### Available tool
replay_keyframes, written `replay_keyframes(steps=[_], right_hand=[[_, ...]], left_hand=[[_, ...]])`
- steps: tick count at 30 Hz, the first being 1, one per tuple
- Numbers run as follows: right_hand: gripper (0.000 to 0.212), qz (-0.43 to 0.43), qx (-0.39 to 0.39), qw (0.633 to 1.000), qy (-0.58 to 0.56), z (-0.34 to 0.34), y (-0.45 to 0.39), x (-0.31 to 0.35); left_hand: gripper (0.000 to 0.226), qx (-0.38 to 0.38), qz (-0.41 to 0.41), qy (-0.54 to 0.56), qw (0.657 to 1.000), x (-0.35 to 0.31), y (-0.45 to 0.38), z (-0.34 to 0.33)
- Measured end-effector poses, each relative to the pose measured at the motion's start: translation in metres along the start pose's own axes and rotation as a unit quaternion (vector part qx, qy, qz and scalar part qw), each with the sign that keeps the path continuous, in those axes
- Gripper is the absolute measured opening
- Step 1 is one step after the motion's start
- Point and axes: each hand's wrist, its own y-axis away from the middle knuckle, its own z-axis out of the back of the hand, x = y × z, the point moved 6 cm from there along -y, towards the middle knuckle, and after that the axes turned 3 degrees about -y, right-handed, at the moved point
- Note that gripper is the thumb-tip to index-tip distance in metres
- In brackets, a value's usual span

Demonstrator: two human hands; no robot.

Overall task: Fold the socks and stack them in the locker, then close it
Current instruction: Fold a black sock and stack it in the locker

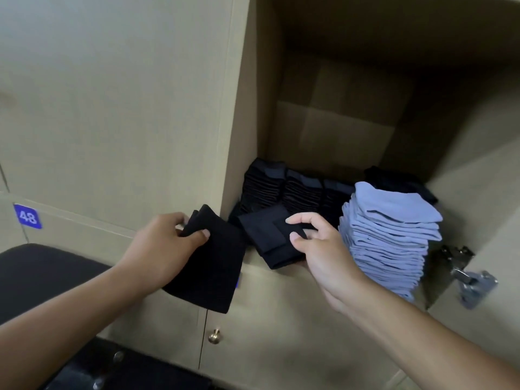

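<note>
The dark sock piles (284, 187) at the back of the locker (332, 108) are too dark to count, and the blue sock stack (391, 237) hides the right one. The right hand (320, 249) covers part of the folded dark sock (267, 235). The black seat (42, 274) at lower left and both arms run off the picture's edges. The metal hinge (470, 280) at right looks blurry.

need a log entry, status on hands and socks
Left hand grips a black sock outside the locker. Right hand pinches a folded dark sock at the front edge. Blue sock stack close right.
</note>
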Motion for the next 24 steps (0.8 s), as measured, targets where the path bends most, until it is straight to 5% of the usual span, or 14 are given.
replay_keyframes(steps=[14,24], right_hand=[[0.022,0.086,-0.078,0.993,0.022,0.013,-0.036,0.046],[0.031,0.023,-0.16,0.984,-0.08,0.012,-0.135,0.074]], left_hand=[[0.023,0.006,-0.024,-0.011,1.0,-0.01,-0.006,-0.008],[0.023,0.018,-0.039,-0.03,0.999,-0.015,0.009,-0.009]])
